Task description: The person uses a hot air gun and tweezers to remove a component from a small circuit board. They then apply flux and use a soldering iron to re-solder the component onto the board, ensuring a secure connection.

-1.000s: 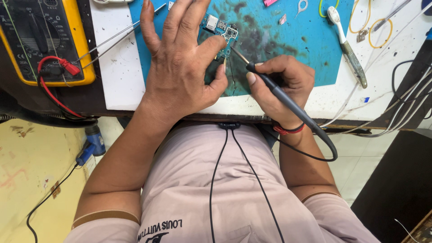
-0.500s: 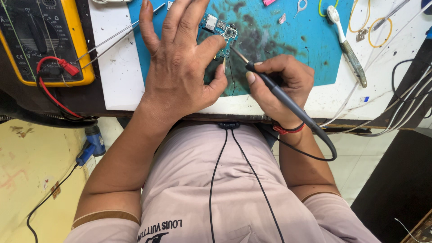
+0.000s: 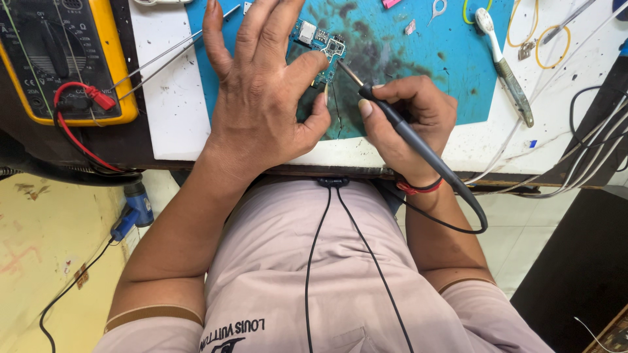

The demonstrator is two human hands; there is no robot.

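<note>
The left hand (image 3: 261, 98) is lying open, fingers spread, pressing a small circuit board (image 3: 322, 46) onto the blue mat (image 3: 418, 72). The right hand (image 3: 409, 121) is gripping a black soldering iron (image 3: 418, 147), its tip touching the board's edge. A yellow meter (image 3: 62, 59) is sitting to the left.

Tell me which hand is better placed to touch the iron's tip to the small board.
Right. The right hand grips the black pen-shaped soldering iron with its tip almost at the small green circuit board on the blue work mat. The left hand lies spread, pinning that board, holding no tool.
</note>
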